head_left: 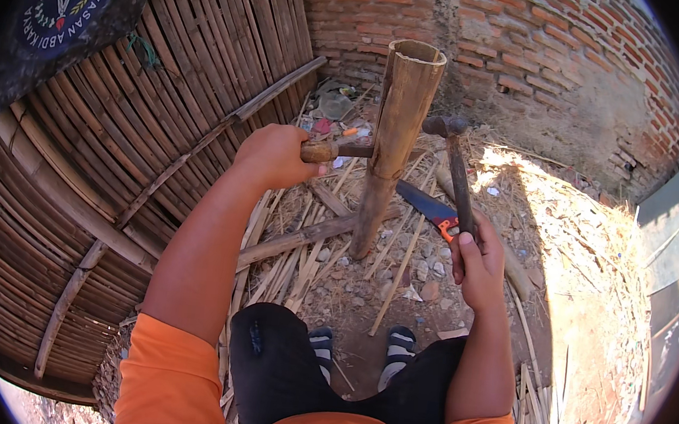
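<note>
A hollow bamboo pole stands upright ahead of me, tapering into a darker, narrower lower part. My left hand grips the wooden handle of a machete at the pole's left. Its blade lies level across the pole; a dark end shows at the right, but the bamboo hides the middle, so whether it is inside or behind I cannot tell. My right hand is closed around the handle of a hammer. The hammer's dark head is raised just right of the pole, above the blade's level.
A handsaw with an orange handle lies behind the hammer. Bamboo strips, a wooden pole and rubble cover the ground. A slatted bamboo wall rises at left, a brick wall at the back.
</note>
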`<state>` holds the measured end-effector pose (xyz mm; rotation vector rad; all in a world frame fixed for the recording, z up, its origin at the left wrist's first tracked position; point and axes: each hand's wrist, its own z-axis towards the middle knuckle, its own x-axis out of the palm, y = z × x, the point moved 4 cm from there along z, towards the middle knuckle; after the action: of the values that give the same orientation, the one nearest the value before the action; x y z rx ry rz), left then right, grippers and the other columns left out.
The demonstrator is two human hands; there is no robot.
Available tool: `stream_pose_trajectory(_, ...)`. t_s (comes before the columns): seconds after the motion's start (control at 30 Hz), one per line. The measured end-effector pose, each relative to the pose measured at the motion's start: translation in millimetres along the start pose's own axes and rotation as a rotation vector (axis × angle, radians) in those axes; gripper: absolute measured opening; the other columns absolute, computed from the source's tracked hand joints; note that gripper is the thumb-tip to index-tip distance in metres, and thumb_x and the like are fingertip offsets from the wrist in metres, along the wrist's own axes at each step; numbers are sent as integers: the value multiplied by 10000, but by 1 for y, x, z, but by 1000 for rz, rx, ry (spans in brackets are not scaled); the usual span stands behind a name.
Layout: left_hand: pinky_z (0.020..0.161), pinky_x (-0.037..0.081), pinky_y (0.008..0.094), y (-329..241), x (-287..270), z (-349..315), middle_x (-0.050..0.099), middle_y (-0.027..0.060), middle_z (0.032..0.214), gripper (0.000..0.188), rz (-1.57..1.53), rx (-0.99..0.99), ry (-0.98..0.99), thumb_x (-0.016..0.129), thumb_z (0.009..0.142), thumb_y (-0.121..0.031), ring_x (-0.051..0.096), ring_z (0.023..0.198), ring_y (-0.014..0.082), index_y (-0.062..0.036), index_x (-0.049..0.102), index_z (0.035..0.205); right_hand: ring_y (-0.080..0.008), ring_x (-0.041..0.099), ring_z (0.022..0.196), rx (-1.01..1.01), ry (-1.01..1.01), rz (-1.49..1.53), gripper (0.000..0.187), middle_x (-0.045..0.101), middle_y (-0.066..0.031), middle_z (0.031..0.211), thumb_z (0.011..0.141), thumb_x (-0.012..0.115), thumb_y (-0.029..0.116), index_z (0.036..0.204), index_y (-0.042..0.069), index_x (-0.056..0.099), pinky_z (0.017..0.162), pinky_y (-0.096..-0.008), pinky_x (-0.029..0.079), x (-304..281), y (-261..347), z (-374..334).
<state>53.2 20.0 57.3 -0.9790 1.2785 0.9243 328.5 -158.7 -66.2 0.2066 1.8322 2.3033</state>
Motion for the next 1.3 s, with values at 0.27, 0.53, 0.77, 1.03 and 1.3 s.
stream_pose_trajectory(0.27,874,578,451,-20,5,-3,751,132,1084,533,-18,-15,-96,848,745,-470,719,1020,324,-128,758,1144,-82,566,837,-301,-86,-28,520,641,-57,963,1008,586,105,1501,44,434,760,-257,448,40,58,5)
stream_pose_trajectory(0.53,852,565,448,4,13,-4,750,136,993,424,-11,-138,-126,855,762,-374,717,974,330,-89,754,1059,-115,590,762,-89,-9,-279,496,646,-54,860,1001,533,79,1487,28,444,721,-287,472,79,9,14)
stream_pose_trajectory(0.77,891,578,440,-3,13,-9,749,148,1087,314,-28,-147,-72,750,811,-214,722,1025,332,-99,764,1102,-106,590,752,-239,-18,-138,528,655,-39,888,1021,506,86,1533,58,382,721,-279,456,83,3,14)
stream_pose_trajectory(1.03,898,572,445,11,17,-17,744,156,1085,316,-48,-189,-112,734,807,-189,718,1029,336,-90,755,1106,-58,496,662,-120,-65,17,384,518,11,698,1068,499,228,1384,10,497,620,-231,392,79,34,5)
stream_pose_trajectory(1.3,888,580,438,13,18,-22,741,172,1116,296,-42,-199,-134,735,817,-180,719,1045,346,-75,766,1093,-37,397,517,-162,-54,-207,372,451,34,663,1102,452,399,1078,41,550,477,-212,328,93,1,17)
